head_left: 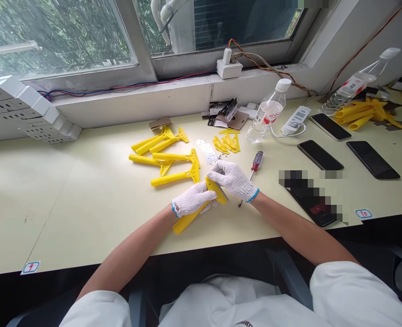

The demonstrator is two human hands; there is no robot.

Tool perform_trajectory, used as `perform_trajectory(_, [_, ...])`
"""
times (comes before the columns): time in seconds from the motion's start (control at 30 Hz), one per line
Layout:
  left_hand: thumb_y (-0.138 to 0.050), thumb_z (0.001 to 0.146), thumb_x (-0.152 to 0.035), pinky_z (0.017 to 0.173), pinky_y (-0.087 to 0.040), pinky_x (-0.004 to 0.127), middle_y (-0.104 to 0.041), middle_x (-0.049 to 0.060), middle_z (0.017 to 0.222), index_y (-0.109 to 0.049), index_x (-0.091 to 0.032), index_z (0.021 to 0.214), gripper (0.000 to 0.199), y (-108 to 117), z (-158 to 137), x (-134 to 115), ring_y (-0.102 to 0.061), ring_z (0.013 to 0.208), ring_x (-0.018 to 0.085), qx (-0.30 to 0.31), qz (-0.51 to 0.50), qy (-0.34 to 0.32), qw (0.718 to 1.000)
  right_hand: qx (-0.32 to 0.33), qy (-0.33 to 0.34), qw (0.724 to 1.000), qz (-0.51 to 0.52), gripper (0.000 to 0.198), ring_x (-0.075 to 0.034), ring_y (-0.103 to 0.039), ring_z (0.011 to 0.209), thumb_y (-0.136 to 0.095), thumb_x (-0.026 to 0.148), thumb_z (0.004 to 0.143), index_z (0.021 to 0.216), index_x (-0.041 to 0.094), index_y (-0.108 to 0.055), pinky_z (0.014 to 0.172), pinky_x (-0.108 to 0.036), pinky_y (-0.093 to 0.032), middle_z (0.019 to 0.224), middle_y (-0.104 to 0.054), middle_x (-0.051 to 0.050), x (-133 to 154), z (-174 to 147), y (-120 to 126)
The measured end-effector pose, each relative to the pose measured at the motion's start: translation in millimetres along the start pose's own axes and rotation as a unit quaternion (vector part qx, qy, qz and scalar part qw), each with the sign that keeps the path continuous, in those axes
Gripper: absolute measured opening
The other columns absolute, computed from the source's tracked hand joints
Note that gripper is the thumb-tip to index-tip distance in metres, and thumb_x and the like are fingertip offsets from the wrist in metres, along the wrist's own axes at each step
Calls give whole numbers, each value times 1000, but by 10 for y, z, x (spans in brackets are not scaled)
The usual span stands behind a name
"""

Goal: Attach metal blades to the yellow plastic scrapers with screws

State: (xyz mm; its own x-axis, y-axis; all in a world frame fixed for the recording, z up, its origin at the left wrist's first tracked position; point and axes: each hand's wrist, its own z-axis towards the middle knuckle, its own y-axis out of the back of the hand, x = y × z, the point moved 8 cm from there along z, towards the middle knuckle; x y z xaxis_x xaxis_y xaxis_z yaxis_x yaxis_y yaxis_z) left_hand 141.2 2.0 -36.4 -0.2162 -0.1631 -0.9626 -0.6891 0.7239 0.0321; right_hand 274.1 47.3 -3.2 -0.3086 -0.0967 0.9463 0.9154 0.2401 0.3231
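My left hand (193, 200), in a white knit glove with blue trim, is closed around a yellow scraper (188, 221) near its head. The scraper's handle slants down to the left, and a metal blade edge shows on its head. My right hand (234, 180), gloved likewise, has its fingers pinched together at the top of the scraper head; what lies between them is hidden. Just beyond are white flat blades (206, 151), small yellow plates (227, 142) and tiny screws (222, 156). Beside my right hand lies a screwdriver (257, 161) with a red and clear handle.
Several yellow scraper handles (173, 179) lie to the left on the table (95, 195). Water bottles (268, 113), a power strip (296, 120) and phones (320, 154) are to the right. White boxes (27, 109) stand by the window, and dark packaging (226, 113) lies at the back.
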Motion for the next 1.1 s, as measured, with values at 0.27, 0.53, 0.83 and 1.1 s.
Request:
perform_trajectory(0.27, [-68, 100, -50, 59, -45, 31, -61, 0, 59, -71, -19, 87, 33, 16, 15, 22, -54, 49, 15, 12, -35, -15, 999, 38, -15, 999, 29, 25, -17, -62, 78, -70, 42, 98, 91, 18, -69, 71, -32, -50, 88, -70, -4, 2, 3, -43])
perform_trajectory(0.53, [-65, 101, -49, 63, -45, 32, -59, 0, 53, -70, -19, 84, 35, 13, -5, -14, -52, 48, 15, 14, -49, -17, 999, -99, 1, 995, 5, 31, -17, -61, 72, -64, 49, 107, 112, 19, -71, 67, -34, -49, 92, -72, -6, 10, 100, 630])
perform_trajectory(0.83, [-64, 99, -41, 63, -46, 31, -60, -1, 54, -68, -19, 87, 25, -7, -5, 31, -55, 49, 16, 18, -2, 5, 1000, 14, 58, 925, -376, 11, -24, -68, 92, -69, 15, 98, 101, 17, -80, 87, -37, -49, 101, -78, -9, -139, 235, 536])
perform_trajectory(1.1, [-64, 98, -41, 62, -46, 30, -61, -1, 56, -67, -19, 87, 24, -7, -3, 37, -55, 50, 15, 19, 2, 13, 1000, -7, 38, 907, -419, 17, -28, -71, 101, -68, 16, 101, 111, 16, -82, 91, -39, -51, 112, -80, -13, -240, 282, 574])
